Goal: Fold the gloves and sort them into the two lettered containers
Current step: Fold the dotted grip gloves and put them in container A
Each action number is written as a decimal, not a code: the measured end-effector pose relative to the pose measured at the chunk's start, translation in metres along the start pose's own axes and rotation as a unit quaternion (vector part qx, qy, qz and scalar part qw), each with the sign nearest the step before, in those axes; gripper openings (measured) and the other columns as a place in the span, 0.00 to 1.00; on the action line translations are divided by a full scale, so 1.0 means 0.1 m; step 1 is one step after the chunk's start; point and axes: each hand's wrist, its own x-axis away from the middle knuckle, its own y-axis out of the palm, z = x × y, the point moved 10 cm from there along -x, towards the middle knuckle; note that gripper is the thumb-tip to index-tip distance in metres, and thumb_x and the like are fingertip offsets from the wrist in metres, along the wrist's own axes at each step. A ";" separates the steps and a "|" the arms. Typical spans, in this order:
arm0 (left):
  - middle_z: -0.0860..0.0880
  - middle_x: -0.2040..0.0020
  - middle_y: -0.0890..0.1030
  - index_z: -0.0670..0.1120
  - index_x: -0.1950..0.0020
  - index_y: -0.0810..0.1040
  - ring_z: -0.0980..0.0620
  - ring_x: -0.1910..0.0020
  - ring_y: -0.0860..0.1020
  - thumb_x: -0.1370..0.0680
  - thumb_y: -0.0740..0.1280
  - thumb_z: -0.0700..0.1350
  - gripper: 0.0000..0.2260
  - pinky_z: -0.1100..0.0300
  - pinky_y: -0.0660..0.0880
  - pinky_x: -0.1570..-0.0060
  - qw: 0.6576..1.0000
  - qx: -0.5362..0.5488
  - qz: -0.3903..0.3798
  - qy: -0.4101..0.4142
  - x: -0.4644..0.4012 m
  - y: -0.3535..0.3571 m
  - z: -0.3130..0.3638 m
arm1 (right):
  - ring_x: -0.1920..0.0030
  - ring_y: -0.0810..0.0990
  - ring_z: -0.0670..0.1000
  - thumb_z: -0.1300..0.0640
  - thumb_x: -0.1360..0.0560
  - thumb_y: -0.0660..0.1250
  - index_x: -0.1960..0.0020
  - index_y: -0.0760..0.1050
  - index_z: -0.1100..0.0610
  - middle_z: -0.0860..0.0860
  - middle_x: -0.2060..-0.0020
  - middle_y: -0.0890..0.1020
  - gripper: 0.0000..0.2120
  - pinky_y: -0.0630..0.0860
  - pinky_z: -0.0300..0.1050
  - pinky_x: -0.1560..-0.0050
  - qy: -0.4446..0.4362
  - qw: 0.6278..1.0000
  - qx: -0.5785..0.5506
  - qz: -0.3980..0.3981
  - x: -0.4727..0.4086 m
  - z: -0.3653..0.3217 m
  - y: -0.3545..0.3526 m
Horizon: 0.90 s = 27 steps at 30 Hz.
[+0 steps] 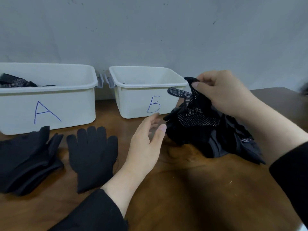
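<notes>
My right hand (221, 92) pinches the tip of a black glove with white grip dots (195, 104) and lifts it off a heap of black gloves (220, 139) on the right of the table. My left hand (146, 140) hovers open just left of that heap, fingers relaxed, holding nothing. One plain black glove (92, 154) lies flat on the table, fingers pointing away. A stack of plain black gloves (26, 157) lies at the far left. The white container marked A (50, 107) holds some dark gloves. The white container marked B (141, 104) stands to its right, its contents mostly hidden.
Both containers stand at the back of the brown wooden table (183, 189) against a grey wall. A dark object (305, 88) shows at the right edge of the frame.
</notes>
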 end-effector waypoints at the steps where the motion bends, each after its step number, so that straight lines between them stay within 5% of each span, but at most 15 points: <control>1: 0.62 0.38 0.77 0.56 0.27 0.69 0.67 0.38 0.74 0.20 0.62 0.56 0.21 0.73 0.70 0.43 0.999 0.034 -0.003 -0.004 0.01 0.00 0.02 | 0.67 0.77 0.47 0.51 0.19 0.67 0.54 0.82 0.52 0.50 0.63 0.85 0.08 0.72 0.44 0.60 0.000 1.000 -0.006 -0.005 0.02 -0.03 0.02; 7: 0.59 0.37 0.79 0.53 0.27 0.70 0.66 0.38 0.75 0.19 0.64 0.49 0.19 0.75 0.69 0.42 0.992 0.111 -0.050 -0.025 0.02 0.08 0.05 | 0.75 0.72 0.46 0.50 0.18 0.66 0.54 0.80 0.55 0.48 0.71 0.79 0.11 0.67 0.40 0.71 0.033 0.999 -0.024 -0.035 0.11 -0.01 0.22; 14: 0.57 0.45 0.84 0.58 0.36 0.76 0.64 0.43 0.79 0.19 0.67 0.44 0.14 0.70 0.73 0.42 0.985 0.139 -0.070 -0.081 0.04 0.17 -0.04 | 0.65 0.81 0.56 0.48 0.19 0.65 0.55 0.80 0.51 0.55 0.63 0.85 0.11 0.77 0.49 0.60 0.034 0.998 -0.030 -0.047 0.24 0.02 0.41; 18: 0.50 0.50 0.86 0.47 0.47 0.84 0.48 0.45 0.82 0.19 0.67 0.45 0.07 0.55 0.78 0.42 0.979 0.158 -0.032 -0.127 0.05 0.13 -0.18 | 0.65 0.80 0.38 0.44 0.18 0.63 0.52 0.81 0.49 0.45 0.64 0.84 0.12 0.72 0.34 0.65 0.023 0.996 0.021 -0.081 0.37 0.05 0.59; 22: 0.49 0.53 0.85 0.48 0.50 0.83 0.48 0.50 0.82 0.19 0.65 0.46 0.07 0.52 0.79 0.48 0.974 0.165 0.069 -0.141 0.03 -0.12 -0.29 | 0.58 0.83 0.36 0.43 0.16 0.56 0.53 0.81 0.49 0.38 0.61 0.86 0.18 0.75 0.35 0.55 0.043 0.991 -0.028 -0.126 0.56 0.22 0.68; 25: 0.46 0.57 0.84 0.46 0.54 0.82 0.50 0.59 0.80 0.18 0.65 0.44 0.08 0.55 0.76 0.58 0.966 0.169 0.134 -0.141 0.02 -0.30 -0.31 | 0.48 0.81 0.34 0.46 0.17 0.61 0.43 0.82 0.44 0.36 0.50 0.85 0.11 0.77 0.40 0.41 0.036 0.982 0.035 -0.181 0.70 0.41 0.89; 27: 0.41 0.56 0.83 0.43 0.52 0.81 0.50 0.59 0.78 0.18 0.64 0.44 0.08 0.54 0.75 0.57 0.957 0.196 0.149 -0.155 0.02 -0.32 -0.35 | 0.40 0.77 0.32 0.45 0.20 0.67 0.33 0.77 0.40 0.34 0.40 0.81 0.16 0.72 0.34 0.36 0.035 0.973 0.060 -0.220 0.79 0.47 1.04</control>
